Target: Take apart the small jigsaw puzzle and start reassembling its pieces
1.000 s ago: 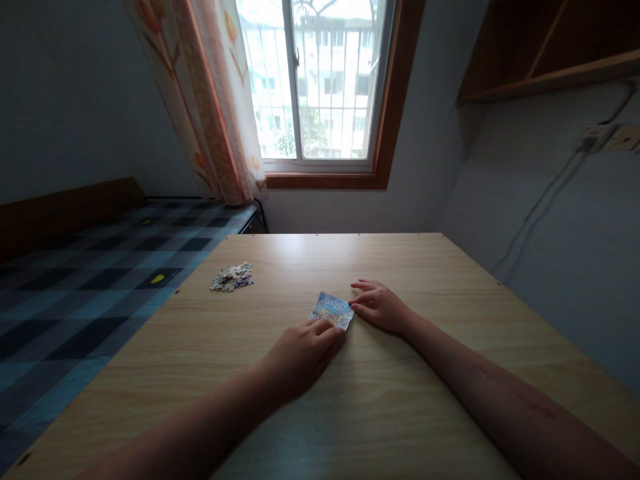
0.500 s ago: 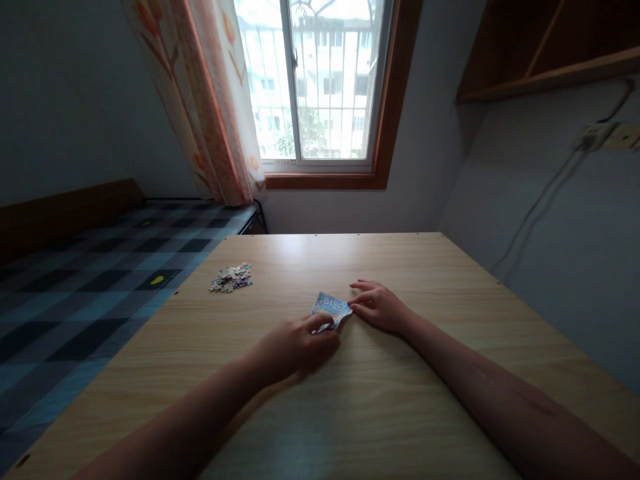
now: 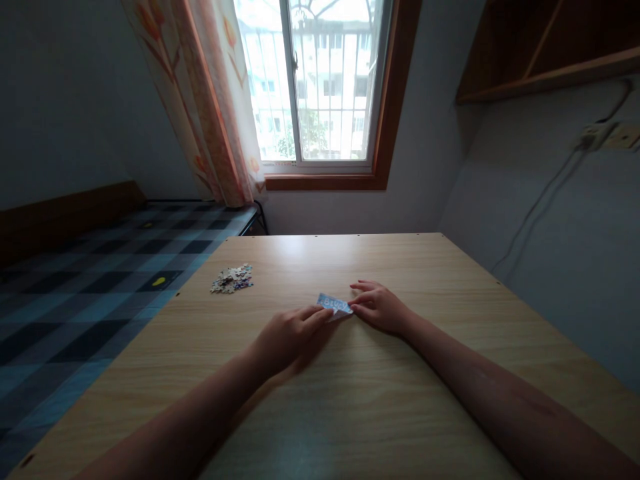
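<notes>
Printed sheet [image 3: 332, 302] on wooden table [image 3: 390, 393], partly folded beside left hand [image 3: 287, 337], cannot tell if pinched; touched at right corner by loosely spread right hand [image 3: 383, 308].

Looks dim, backlit through the washed-out, pale-framed sliding glass window [image 3: 333, 93]. Shines whitish near the far edge of the pale wood-grained rectangular table [image 3: 400, 393]. Shows soft shadow beside the bare left hand [image 3: 290, 335]. Dark at the corners; stretched toward the edges.
</notes>
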`<state>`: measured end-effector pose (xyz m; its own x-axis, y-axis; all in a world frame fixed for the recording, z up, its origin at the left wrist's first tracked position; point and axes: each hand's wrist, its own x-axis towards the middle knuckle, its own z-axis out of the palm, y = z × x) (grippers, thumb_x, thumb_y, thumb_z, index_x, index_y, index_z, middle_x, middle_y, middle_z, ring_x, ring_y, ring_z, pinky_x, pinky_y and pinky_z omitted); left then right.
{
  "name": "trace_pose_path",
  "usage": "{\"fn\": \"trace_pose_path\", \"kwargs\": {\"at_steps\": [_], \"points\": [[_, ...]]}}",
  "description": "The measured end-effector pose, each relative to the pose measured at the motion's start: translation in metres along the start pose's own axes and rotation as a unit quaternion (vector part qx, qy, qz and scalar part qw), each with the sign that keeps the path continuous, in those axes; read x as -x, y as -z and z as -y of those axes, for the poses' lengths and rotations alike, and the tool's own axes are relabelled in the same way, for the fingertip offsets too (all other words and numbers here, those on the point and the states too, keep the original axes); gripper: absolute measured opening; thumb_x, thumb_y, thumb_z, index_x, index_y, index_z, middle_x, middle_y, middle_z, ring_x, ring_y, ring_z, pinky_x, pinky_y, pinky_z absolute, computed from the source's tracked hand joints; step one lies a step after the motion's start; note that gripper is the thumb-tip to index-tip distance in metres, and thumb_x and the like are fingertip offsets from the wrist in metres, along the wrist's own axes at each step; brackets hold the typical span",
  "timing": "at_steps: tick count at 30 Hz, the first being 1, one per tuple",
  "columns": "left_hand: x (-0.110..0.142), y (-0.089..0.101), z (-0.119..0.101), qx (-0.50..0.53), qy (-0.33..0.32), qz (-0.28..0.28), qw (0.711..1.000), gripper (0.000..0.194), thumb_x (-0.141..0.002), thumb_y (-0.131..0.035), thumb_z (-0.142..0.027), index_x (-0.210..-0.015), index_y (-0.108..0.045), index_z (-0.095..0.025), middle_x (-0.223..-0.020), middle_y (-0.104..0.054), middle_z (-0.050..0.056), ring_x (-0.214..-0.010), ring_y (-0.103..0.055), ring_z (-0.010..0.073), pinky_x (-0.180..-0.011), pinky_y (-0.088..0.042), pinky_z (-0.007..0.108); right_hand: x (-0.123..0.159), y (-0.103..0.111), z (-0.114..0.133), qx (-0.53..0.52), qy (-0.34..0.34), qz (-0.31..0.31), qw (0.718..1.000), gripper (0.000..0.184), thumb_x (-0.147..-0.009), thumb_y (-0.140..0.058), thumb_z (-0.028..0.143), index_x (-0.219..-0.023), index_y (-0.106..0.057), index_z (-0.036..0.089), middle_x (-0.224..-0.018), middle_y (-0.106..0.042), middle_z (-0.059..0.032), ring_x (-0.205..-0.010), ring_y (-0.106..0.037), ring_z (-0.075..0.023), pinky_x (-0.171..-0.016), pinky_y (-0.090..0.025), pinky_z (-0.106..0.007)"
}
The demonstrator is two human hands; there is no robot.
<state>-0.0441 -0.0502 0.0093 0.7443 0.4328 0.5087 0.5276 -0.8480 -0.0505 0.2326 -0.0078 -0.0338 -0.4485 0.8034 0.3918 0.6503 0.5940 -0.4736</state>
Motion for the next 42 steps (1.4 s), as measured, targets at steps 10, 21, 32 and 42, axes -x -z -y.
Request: {"fn": "trace_pose_path", "kwargs": {"at_steps": [10, 21, 32, 42], "points": [[-0.005, 0.002, -0.009, 0.058, 0.034, -0.051, 0.996, 0.024, -0.098, -0.052, -0.033, -0.103, -0.073, -0.022, -0.095, -0.077, 0.003, -0.077, -0.073, 0.0143, -0.065, -0.060, 0.024, 0.000, -0.001, 0.000, -0.004, -0.008, -0.004, 1.000, 0.022, -0.088, -0.063, 0.037, -0.099, -0.080, 0.028, -0.129, -0.066, -0.0104, -0.130, -0.052, -0.0297, -0.109, -0.041, -0.050], [-0.003, 0.003, -0.013, 0.088, 0.021, -0.020, 0.996, 0.026, -0.097, -0.051, -0.034, -0.106, -0.073, -0.022, -0.094, -0.076, 0.005, -0.077, -0.072, 0.0144, -0.067, -0.058, 0.024, 0.001, -0.001, -0.001, -0.001, 0.002, -0.005, 1.000, 0.022, -0.088, -0.064, 0.036, -0.100, -0.079, 0.028, -0.128, -0.066, -0.0105, -0.130, -0.053, -0.0299, -0.109, -0.041, -0.050], [-0.002, -0.004, -0.004, 0.058, 0.091, 0.056, 0.993, 0.024, -0.092, -0.056, -0.031, -0.111, -0.070, -0.024, -0.112, -0.071, 0.007, -0.104, -0.063, 0.0221, -0.093, -0.052, 0.039, 0.002, -0.002, -0.005, 0.001, 0.025, 0.014, 1.000, 0.024, -0.085, -0.068, 0.035, -0.107, -0.077, 0.029, -0.129, -0.065, -0.0102, -0.130, -0.051, -0.0310, -0.108, -0.041, -0.052], [-0.005, 0.001, -0.039, 0.104, 0.047, 0.147, 0.983, 0.028, -0.089, -0.059, -0.046, -0.107, -0.070, -0.027, -0.102, -0.068, 0.005, -0.093, -0.060, 0.0228, -0.085, -0.047, 0.040, 0.001, 0.001, -0.003, -0.066, -0.009, -0.034, 0.997, 0.027, -0.086, -0.063, 0.031, -0.108, -0.076, 0.023, -0.124, -0.068, -0.0105, -0.124, -0.057, -0.0261, -0.108, -0.042, -0.046]]}}
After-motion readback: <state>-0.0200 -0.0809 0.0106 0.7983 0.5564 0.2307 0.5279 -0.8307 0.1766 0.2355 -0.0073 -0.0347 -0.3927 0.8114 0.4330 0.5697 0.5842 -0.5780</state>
